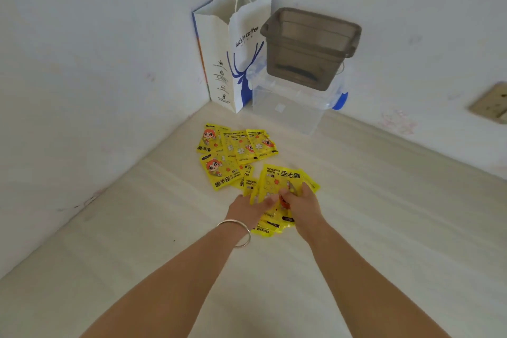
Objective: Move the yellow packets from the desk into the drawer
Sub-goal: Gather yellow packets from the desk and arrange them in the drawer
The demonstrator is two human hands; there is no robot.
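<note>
Paper bag (pixel 241 49), stacked bins (pixel 307 63) behind yellow packets (pixel 236 145).

Two bare hands are in view, a left hand (pixel 248 207) and a right hand (pixel 300 204); between them they grip a bunch of yellow packets (pixel 279 186) too overlapped to count. About six more loose packets (pixel 236 145) lie flat on the desk (pixel 384 228), though overlaps make that figure uncertain. One bracelet (pixel 236 232) circles the left wrist. One paper bag (pixel 233 52) stands in the corner. There are two plastic boxes: one grey tub (pixel 310 46) resting on one clear box (pixel 290 107). One wall socket (pixel 491 104) shows at the right edge.
</note>
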